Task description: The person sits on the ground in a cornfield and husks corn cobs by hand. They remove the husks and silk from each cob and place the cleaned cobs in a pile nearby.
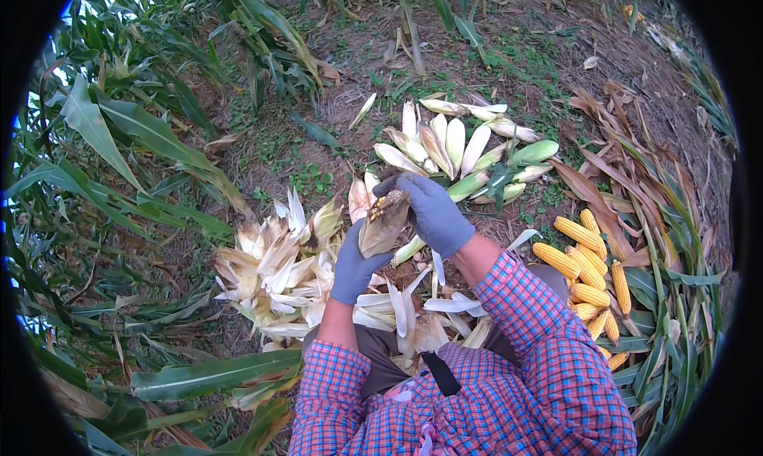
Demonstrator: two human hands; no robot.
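Observation:
Both my hands wear grey gloves and hold one ear of corn (383, 224) between them. Its dry, tan husk is partly open near the top, where some yellow kernels and a dark, shrivelled tip show. My left hand (354, 264) grips the ear from below, around the lower husk. At the upper part, my right hand (438, 210) has its fingers around the tip and the husk edge. Just beyond my hands lies a pile of unhusked ears (454, 143), mostly pale with a few green ones. The ear's far side is hidden.
Stripped husks (280, 271) are heaped at my left and between my legs. Bare yellow cobs (587, 265) lie in a pile on my right, beside cut corn stalks and leaves (656, 313). Standing corn plants (137, 134) crowd the left side. Low weeds dot the soil (369, 68) ahead.

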